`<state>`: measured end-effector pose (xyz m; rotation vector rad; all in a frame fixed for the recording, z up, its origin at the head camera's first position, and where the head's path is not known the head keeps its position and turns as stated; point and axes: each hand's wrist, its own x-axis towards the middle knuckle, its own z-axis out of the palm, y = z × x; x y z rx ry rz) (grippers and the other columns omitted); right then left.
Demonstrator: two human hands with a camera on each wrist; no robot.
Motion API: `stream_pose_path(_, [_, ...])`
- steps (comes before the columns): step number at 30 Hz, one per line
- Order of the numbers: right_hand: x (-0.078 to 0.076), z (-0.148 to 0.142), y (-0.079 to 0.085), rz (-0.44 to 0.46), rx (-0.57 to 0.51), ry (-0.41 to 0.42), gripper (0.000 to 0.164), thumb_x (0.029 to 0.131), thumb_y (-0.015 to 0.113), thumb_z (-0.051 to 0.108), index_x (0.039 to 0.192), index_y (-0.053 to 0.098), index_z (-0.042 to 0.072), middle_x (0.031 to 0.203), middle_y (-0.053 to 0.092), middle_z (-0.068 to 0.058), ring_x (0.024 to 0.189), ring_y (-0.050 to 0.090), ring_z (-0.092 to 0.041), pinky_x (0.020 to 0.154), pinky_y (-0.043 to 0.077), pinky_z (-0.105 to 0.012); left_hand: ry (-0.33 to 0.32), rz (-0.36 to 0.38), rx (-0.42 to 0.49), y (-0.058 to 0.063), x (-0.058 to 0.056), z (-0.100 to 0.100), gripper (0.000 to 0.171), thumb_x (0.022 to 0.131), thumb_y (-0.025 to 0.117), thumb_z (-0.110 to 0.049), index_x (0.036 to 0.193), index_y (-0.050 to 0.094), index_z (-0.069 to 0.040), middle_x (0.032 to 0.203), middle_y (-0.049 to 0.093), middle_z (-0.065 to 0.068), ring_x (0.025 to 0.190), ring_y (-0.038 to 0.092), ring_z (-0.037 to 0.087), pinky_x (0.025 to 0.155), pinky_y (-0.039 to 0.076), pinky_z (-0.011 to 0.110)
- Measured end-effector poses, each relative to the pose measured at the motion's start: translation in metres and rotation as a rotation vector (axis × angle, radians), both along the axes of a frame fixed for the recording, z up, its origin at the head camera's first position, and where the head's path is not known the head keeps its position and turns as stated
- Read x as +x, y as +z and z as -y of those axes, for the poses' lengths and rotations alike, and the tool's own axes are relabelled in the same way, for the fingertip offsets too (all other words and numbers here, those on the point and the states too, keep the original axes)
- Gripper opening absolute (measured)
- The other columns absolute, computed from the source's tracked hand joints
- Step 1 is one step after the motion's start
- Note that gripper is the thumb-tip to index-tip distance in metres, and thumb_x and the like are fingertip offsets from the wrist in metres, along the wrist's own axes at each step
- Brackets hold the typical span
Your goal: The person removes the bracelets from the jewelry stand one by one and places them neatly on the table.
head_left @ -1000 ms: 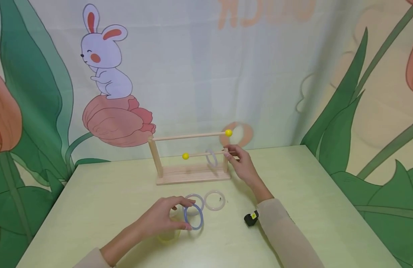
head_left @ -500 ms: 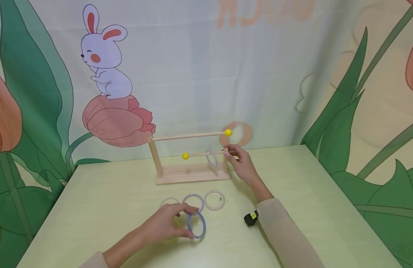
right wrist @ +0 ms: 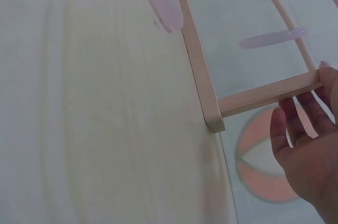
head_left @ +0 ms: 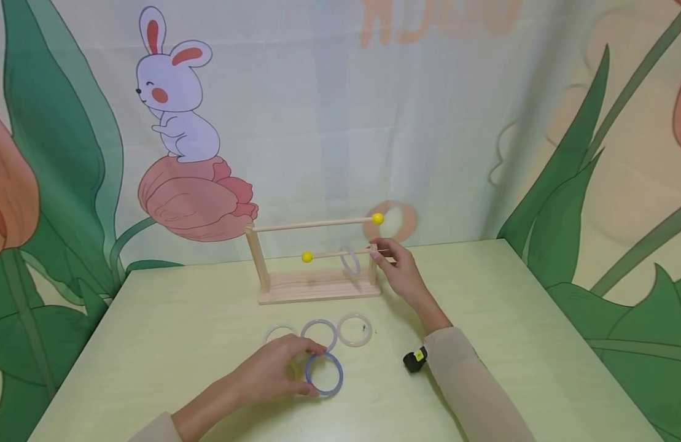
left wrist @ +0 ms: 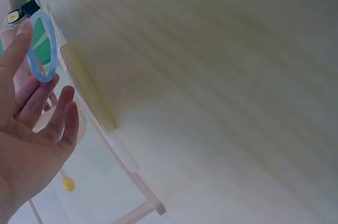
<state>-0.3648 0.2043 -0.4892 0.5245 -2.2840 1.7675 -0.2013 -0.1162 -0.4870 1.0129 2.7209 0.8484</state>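
My left hand [head_left: 274, 371] pinches a blue ring [head_left: 341, 373] between thumb and fingertips, tilted up low over the front of the table. In the left wrist view the blue ring [left wrist: 53, 49] stands between thumb and forefinger, the other fingers loose. My right hand [head_left: 401, 273] grips the top of the right post [head_left: 373, 273] of a wooden rack [head_left: 318, 290]. A pale purple ring [right wrist: 269, 39] hangs on the rack's lower rod near that post. Under the left hand lies a yellow ring [left wrist: 87, 84], mostly hidden in the head view.
Between hands and rack lie a lavender ring [head_left: 319, 321], a pinkish ring [head_left: 354, 345] and a clear ring [head_left: 282, 325], partly covered by the left hand. Yellow balls cap the upper rod [head_left: 312, 225] and lower rod [head_left: 329, 254]. A small black block [head_left: 414, 361] sits at the right cuff.
The left hand has carried the blue ring a little toward the table's front and right, and turned it to face the head camera more fully. My right hand stays on the post.
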Motion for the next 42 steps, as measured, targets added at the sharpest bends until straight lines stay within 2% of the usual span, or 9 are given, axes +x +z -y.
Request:
stream_pose_path(4, [0.000, -0.001, -0.001, -0.003, 0.007, -0.004, 0.039, 0.109, 0.064, 0.030, 0.141, 0.063, 0.008, 0.133, 0.068, -0.008, 0.120, 0.063, -0.028, 0.089, 0.056, -0.031, -0.014, -0.051, -0.081, 0.000, 0.000, -0.001, 0.066, 0.079, 0.094, -0.041, 0.136, 0.069, -0.019, 0.133, 0.067, -0.013, 0.127, 0.059, 0.016, 0.109, 0.052, 0.043])
stream_pose_path(8, [-0.001, -0.002, -0.001, -0.010, 0.014, -0.003, 0.040, 0.109, 0.063, 0.028, 0.141, 0.062, 0.005, 0.133, 0.068, -0.009, 0.121, 0.064, -0.029, 0.089, 0.057, -0.029, -0.037, -0.073, -0.107, 0.001, 0.000, -0.002, 0.066, 0.080, 0.094, -0.042, 0.137, 0.069, -0.019, 0.135, 0.067, -0.014, 0.129, 0.059, 0.019, 0.108, 0.054, 0.045])
stream_pose_path(14, [-0.002, -0.001, 0.001, -0.023, 0.018, 0.002, 0.035, 0.109, 0.063, 0.027, 0.139, 0.065, 0.010, 0.132, 0.069, -0.010, 0.119, 0.064, -0.030, 0.086, 0.057, -0.026, -0.039, -0.094, -0.109, 0.002, 0.000, -0.001, 0.066, 0.079, 0.095, -0.040, 0.135, 0.070, -0.019, 0.133, 0.069, -0.012, 0.128, 0.058, 0.021, 0.107, 0.054, 0.046])
stream_pose_path(20, [-0.002, 0.000, 0.002, -0.023, 0.019, 0.011, 0.037, 0.109, 0.063, 0.027, 0.140, 0.063, 0.007, 0.132, 0.068, -0.009, 0.120, 0.064, -0.028, 0.087, 0.057, -0.028, -0.043, -0.107, -0.112, 0.002, 0.001, 0.001, 0.066, 0.079, 0.095, -0.039, 0.136, 0.069, -0.019, 0.134, 0.069, -0.013, 0.128, 0.057, 0.020, 0.108, 0.053, 0.045])
stream_pose_path(25, [-0.002, -0.001, 0.001, -0.021, 0.019, -0.003, 0.034, 0.109, 0.063, 0.026, 0.139, 0.065, 0.010, 0.132, 0.068, -0.009, 0.119, 0.065, -0.029, 0.086, 0.057, -0.028, -0.047, -0.117, -0.109, 0.001, 0.001, 0.001, 0.067, 0.078, 0.096, -0.038, 0.136, 0.069, -0.018, 0.134, 0.069, -0.011, 0.128, 0.058, 0.020, 0.108, 0.054, 0.045])
stream_pose_path(33, [-0.001, -0.002, 0.000, -0.008, 0.010, 0.006, 0.038, 0.109, 0.063, 0.024, 0.143, 0.062, 0.006, 0.135, 0.067, -0.014, 0.122, 0.063, -0.033, 0.085, 0.055, -0.024, -0.048, -0.099, -0.114, 0.001, 0.001, 0.000, 0.065, 0.080, 0.096, -0.035, 0.136, 0.069, -0.016, 0.136, 0.068, -0.012, 0.128, 0.057, 0.020, 0.109, 0.052, 0.044])
stream_pose_path(37, [-0.001, -0.001, -0.001, -0.005, 0.004, 0.011, 0.039, 0.110, 0.062, 0.021, 0.145, 0.060, 0.004, 0.138, 0.066, -0.018, 0.125, 0.061, -0.038, 0.086, 0.055, -0.026, -0.050, -0.099, -0.114, 0.005, 0.001, -0.001, 0.066, 0.080, 0.095, -0.036, 0.137, 0.068, -0.017, 0.137, 0.067, -0.012, 0.129, 0.057, 0.019, 0.111, 0.051, 0.044])
stream_pose_path(42, [-0.001, 0.000, -0.001, 0.004, 0.012, 0.000, 0.038, 0.110, 0.062, 0.024, 0.143, 0.062, 0.007, 0.138, 0.066, -0.012, 0.124, 0.062, -0.032, 0.089, 0.056, -0.030, -0.029, -0.104, -0.089, 0.018, -0.002, -0.006, 0.065, 0.082, 0.094, -0.035, 0.138, 0.067, -0.017, 0.137, 0.066, -0.012, 0.129, 0.058, 0.018, 0.110, 0.051, 0.046])
